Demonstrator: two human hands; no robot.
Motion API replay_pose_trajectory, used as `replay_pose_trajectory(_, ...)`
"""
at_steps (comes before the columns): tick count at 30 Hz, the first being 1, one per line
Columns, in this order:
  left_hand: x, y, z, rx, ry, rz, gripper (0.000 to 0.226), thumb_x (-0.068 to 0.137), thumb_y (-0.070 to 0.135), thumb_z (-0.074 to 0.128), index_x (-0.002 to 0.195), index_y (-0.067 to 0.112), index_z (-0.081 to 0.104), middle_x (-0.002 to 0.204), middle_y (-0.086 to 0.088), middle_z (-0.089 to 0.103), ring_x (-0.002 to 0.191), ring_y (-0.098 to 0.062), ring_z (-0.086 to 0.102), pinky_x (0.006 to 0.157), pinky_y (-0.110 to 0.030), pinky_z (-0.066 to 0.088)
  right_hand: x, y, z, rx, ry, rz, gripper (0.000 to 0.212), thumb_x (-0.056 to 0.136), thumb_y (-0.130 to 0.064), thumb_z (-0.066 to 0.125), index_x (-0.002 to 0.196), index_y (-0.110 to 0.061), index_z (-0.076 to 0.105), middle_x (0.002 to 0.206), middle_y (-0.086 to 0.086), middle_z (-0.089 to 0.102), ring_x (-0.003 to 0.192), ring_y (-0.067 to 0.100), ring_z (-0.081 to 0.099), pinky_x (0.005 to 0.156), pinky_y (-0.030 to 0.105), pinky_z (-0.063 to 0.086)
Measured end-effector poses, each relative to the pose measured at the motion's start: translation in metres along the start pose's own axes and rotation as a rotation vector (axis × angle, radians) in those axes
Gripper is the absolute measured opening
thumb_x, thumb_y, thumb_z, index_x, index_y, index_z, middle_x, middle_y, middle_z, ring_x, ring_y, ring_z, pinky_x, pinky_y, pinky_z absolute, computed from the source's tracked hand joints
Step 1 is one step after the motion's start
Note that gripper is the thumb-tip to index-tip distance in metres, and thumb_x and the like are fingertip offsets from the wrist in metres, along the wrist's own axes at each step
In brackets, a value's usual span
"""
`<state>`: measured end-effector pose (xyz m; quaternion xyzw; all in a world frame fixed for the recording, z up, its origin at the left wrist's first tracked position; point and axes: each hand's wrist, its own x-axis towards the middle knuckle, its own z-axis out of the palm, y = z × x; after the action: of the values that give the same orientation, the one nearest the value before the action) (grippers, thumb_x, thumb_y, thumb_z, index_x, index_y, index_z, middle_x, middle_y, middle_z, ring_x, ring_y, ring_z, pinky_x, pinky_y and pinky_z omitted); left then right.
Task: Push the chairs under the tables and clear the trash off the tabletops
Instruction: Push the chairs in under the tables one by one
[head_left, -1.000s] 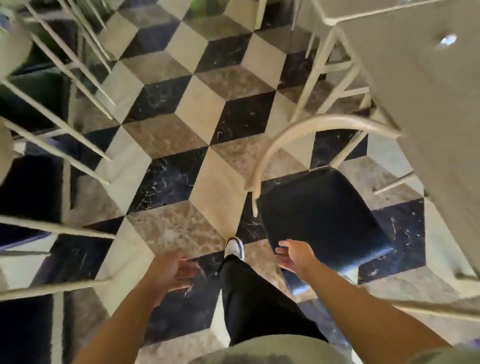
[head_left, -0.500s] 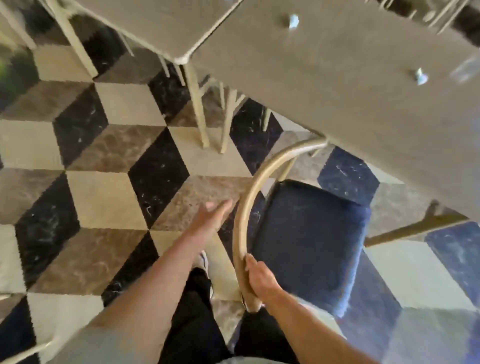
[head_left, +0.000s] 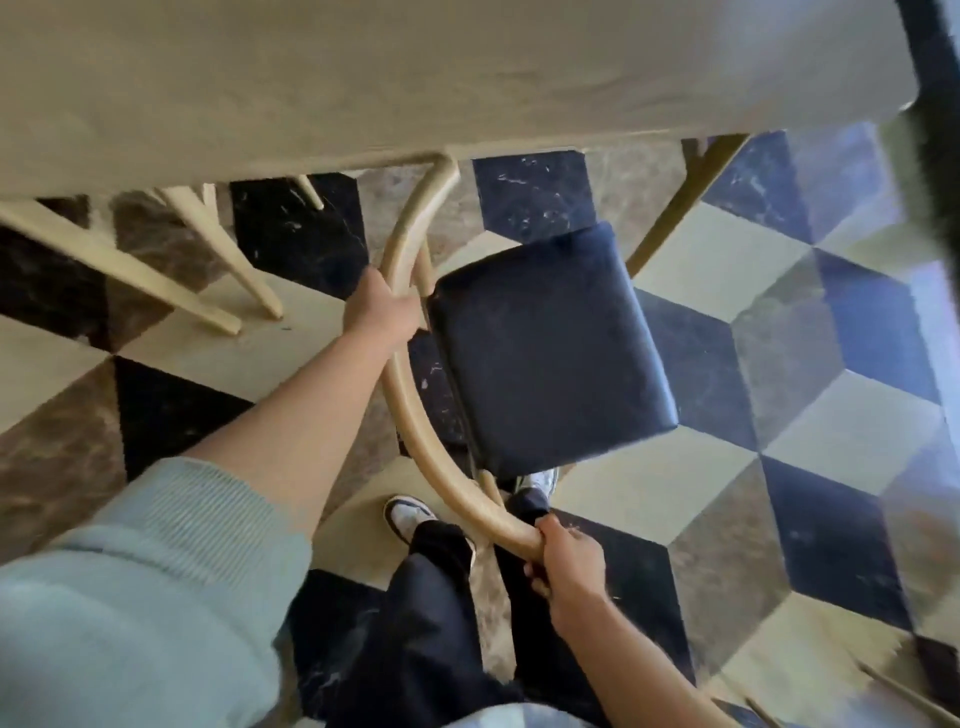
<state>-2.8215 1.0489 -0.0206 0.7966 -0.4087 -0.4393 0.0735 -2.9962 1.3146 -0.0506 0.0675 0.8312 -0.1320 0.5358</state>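
A chair with a dark blue cushioned seat (head_left: 550, 353) and a curved pale wooden backrest (head_left: 410, 436) stands just in front of me, beside the beige table (head_left: 363, 78). The far end of the backrest reaches under the table's near edge. My left hand (head_left: 376, 309) grips the backrest near its far part. My right hand (head_left: 563, 558) grips the near end of the same rail. No trash shows on the visible stretch of tabletop.
Pale wooden legs (head_left: 156, 270) of other furniture slant under the table at the left. A darker wooden leg (head_left: 680, 208) stands right of the seat. The floor is a cube pattern of black, brown and cream tiles. My feet (head_left: 410, 512) stand behind the chair.
My left hand has closed on the chair's backrest, where it was reaching half a second ago. My right hand keeps its grip. The view has swung toward the table.
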Motion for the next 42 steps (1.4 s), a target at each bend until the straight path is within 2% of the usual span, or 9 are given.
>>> replay_pose_trajectory(9,-0.023,-0.019,0.016,-0.130,0.067,-0.178,0.032,0.093,0.022,0.066,0.118,0.020,0.046,0.114,-0.010,0.064,0.097,-0.033,0.070,0.089,-0.054,0.060,0.016,-0.039,-0.056,-0.172,0.059,-0.134,0.024,0.081,-0.029,0.066,0.069,-0.009,0.068,0.052,0.009,0.067,0.043,0.024,0.064,0.050,0.039,0.060)
replay_pose_trajectory(14,-0.057,-0.015,0.047,-0.388,0.145,-0.387,0.050,0.093,0.015,0.071,0.136,0.013,0.046,0.123,-0.016,0.064,0.103,-0.035,0.068,0.079,-0.050,0.060,0.051,-0.120,-0.121,-0.256,0.079,-0.295,0.026,0.089,-0.021,0.065,0.069,-0.006,0.060,0.049,0.008,0.060,0.036,0.022,0.054,0.043,0.025,0.043)
replay_pose_trajectory(18,-0.072,0.011,0.082,-0.573,0.183,-0.529,0.056,0.090,0.010,0.073,0.140,0.008,0.048,0.123,-0.017,0.064,0.101,-0.036,0.065,0.073,-0.046,0.060,0.082,-0.206,-0.164,-0.229,0.145,-0.424,0.027,0.084,-0.029,0.066,0.071,-0.005,0.071,0.056,0.011,0.067,0.050,0.027,0.063,0.059,0.039,0.057)
replay_pose_trajectory(23,-0.078,0.055,0.109,-0.862,-0.087,-0.641,0.049,0.092,0.000,0.066,0.136,0.013,0.047,0.127,-0.025,0.055,0.108,-0.046,0.062,0.083,-0.072,0.056,0.111,-0.291,-0.191,0.135,0.200,-0.473,0.054,0.062,-0.049,0.063,0.103,-0.016,0.073,0.091,0.005,0.077,0.085,0.030,0.075,0.076,0.046,0.064)
replay_pose_trajectory(25,-0.081,0.074,0.120,-0.943,-0.150,-0.651,0.047,0.094,0.002,0.065,0.135,0.012,0.044,0.129,-0.026,0.053,0.110,-0.048,0.061,0.086,-0.074,0.055,0.102,-0.302,-0.193,0.303,0.203,-0.505,0.050,0.074,-0.047,0.067,0.115,-0.017,0.066,0.098,-0.001,0.074,0.091,0.022,0.073,0.075,0.030,0.057)
replay_pose_trajectory(28,-0.086,0.087,0.133,-0.989,-0.187,-0.668,0.044,0.098,0.018,0.066,0.136,0.012,0.044,0.128,-0.026,0.054,0.111,-0.048,0.063,0.087,-0.070,0.056,0.086,-0.282,-0.171,0.282,0.137,-0.475,0.059,0.081,-0.034,0.072,0.133,-0.020,0.048,0.107,-0.003,0.067,0.091,0.017,0.069,0.083,0.036,0.057)
replay_pose_trajectory(31,-0.085,0.084,0.132,-0.910,-0.262,-0.626,0.042,0.101,0.023,0.063,0.136,0.004,0.048,0.126,-0.030,0.059,0.109,-0.048,0.066,0.080,-0.064,0.059,0.088,-0.259,-0.135,0.293,-0.017,-0.313,0.052,0.083,-0.023,0.072,0.126,-0.018,0.043,0.102,0.007,0.066,0.086,0.024,0.070,0.080,0.047,0.062)
replay_pose_trajectory(33,-0.080,0.078,0.129,-0.864,-0.278,-0.593,0.035,0.103,0.018,0.061,0.130,-0.003,0.053,0.124,-0.035,0.061,0.110,-0.050,0.067,0.082,-0.061,0.058,0.090,-0.263,-0.122,0.396,0.025,-0.238,0.047,0.086,-0.013,0.068,0.122,-0.016,0.038,0.093,0.008,0.059,0.079,0.025,0.065,0.078,0.047,0.061)
replay_pose_trajectory(42,-0.072,0.133,0.164,-0.908,-0.295,-0.488,0.023,0.105,0.016,0.058,0.115,-0.004,0.057,0.111,-0.033,0.068,0.103,-0.047,0.070,0.094,-0.062,0.056,0.127,-0.333,-0.150,0.496,0.076,-0.289,0.039,0.078,-0.005,0.065,0.111,-0.018,0.047,0.100,0.016,0.067,0.088,0.036,0.072,0.074,0.051,0.061)
